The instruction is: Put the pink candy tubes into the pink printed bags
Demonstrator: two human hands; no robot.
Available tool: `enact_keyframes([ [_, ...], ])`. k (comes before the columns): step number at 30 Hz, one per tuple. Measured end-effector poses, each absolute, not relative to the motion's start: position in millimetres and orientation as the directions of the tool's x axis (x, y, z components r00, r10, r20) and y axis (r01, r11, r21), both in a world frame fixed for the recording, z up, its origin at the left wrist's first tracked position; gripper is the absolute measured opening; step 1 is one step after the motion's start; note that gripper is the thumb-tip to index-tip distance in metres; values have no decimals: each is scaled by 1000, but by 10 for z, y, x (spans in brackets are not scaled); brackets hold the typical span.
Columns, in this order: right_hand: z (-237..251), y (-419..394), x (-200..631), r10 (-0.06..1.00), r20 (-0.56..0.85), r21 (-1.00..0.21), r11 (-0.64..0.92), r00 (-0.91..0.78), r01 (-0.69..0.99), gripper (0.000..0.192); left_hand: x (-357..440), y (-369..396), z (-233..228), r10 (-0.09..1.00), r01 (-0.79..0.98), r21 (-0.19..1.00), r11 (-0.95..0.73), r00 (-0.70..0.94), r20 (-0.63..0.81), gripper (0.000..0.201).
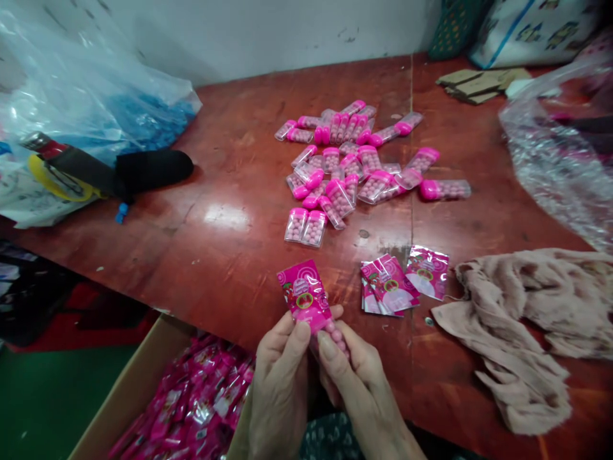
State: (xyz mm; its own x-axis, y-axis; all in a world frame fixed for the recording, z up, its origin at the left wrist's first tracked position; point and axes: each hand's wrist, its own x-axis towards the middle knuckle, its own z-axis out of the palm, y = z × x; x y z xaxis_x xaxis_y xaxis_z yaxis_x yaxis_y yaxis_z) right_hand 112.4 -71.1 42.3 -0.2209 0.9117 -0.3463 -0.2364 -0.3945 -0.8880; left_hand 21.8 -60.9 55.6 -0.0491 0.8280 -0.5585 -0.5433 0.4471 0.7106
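Note:
My left hand (282, 377) is closed on a glossy pink printed wrapper (302, 291), thumb pressed on its lower end. In my right hand (359, 377) is a small clear box of pink candy balls (336, 335), pinched between thumb and fingers. The box meets the wrapper's lower right end; whether it is inside cannot be made out. Just right of my hands lie a small stack of flat pink wrappers (390, 284) and a single wrapper (428, 271). Beyond them, two candy boxes (305, 227) stand side by side in front of a loose pile of pink-capped candy boxes (338, 191).
Below the table's edge at left, a cardboard box (127, 386) holds many filled pink packets. A crumpled cloth (517, 319) lies at right, near a clear plastic bag (550, 147). At left are a blue-filled bag (143, 121) and a black-covered object (153, 171).

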Motion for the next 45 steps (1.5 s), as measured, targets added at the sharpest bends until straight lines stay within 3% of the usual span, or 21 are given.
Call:
enact_keyframes([
  [6,376,-777,1010,964,-265,-954,-261,6,-147,27,372,-683,605,768,-576,689,439,-157,-620,24],
  [10,328,-789,1043,983,-181,-983,-181,-3,-44,26,427,-671,596,765,-571,694,438,-169,-622,27],
  [12,300,-787,1114,995,-89,-988,-92,36,121,28,414,-651,569,776,-547,703,454,-146,-614,27],
  [15,294,-757,1237,973,164,-912,87,163,401,20,353,-639,526,824,-459,779,426,-158,-544,21],
  [17,328,-717,1289,958,221,-904,130,185,407,23,314,-655,509,852,-409,803,434,-104,-514,18],
  [20,407,-664,1304,990,-3,-991,-22,140,135,19,294,-699,502,871,-381,801,462,26,-490,18],
  [22,442,-653,1294,981,-160,-987,-156,107,-43,17,303,-727,501,887,-375,813,445,64,-457,19],
  [27,426,-691,1248,943,-327,-904,-290,69,-315,20,334,-785,478,912,-296,875,384,-24,-409,19],
  [32,400,-698,1244,924,-379,-871,-340,45,-356,19,337,-822,493,910,-175,902,394,-62,-409,23],
  [39,341,-667,1301,863,-506,-703,-409,6,-582,27,378,-782,609,925,0,925,380,23,-380,18],
  [45,398,-637,1302,845,-530,-796,-467,70,-386,30,378,-767,646,919,1,922,386,89,-385,20],
])
